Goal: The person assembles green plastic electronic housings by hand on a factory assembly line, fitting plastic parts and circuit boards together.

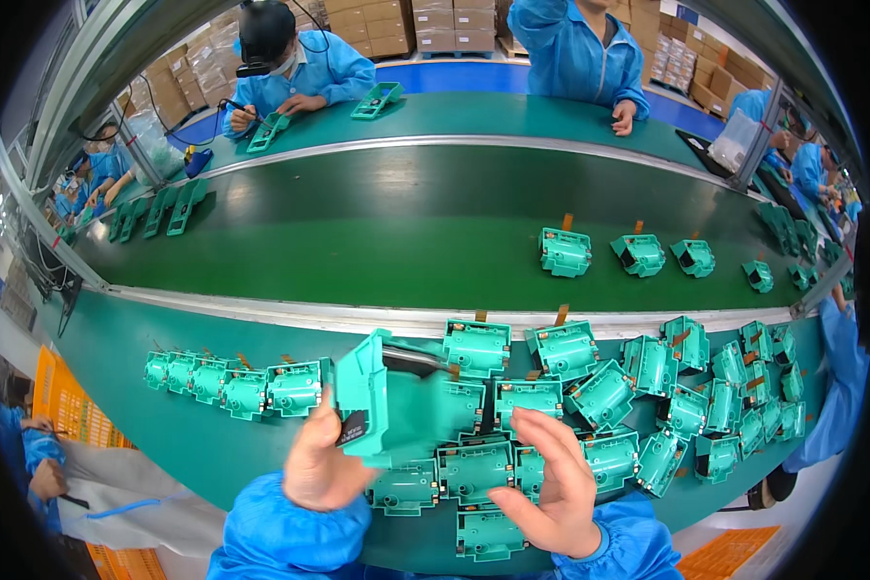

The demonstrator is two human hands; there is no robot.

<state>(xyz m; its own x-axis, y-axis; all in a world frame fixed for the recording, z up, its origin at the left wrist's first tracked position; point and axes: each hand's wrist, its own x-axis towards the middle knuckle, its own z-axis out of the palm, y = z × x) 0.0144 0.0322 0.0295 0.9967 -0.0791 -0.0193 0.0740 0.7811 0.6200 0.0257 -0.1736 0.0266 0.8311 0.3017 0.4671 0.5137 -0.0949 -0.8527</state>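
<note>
- Left hand (321, 462) grips a boxy green plastic housing (362, 389), partly blurred.
- Right hand (563, 488) gapes, thumb and fingers apart, near rounded, moulded casings (604, 391).

Held housing (362, 391): smooth plastic; belt (358, 246): glossy; sleeves (285, 532): crinkled cloth.

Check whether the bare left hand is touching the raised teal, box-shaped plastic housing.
Touching: the head view shows the left hand gripping the housing along its lower left edge.
</note>
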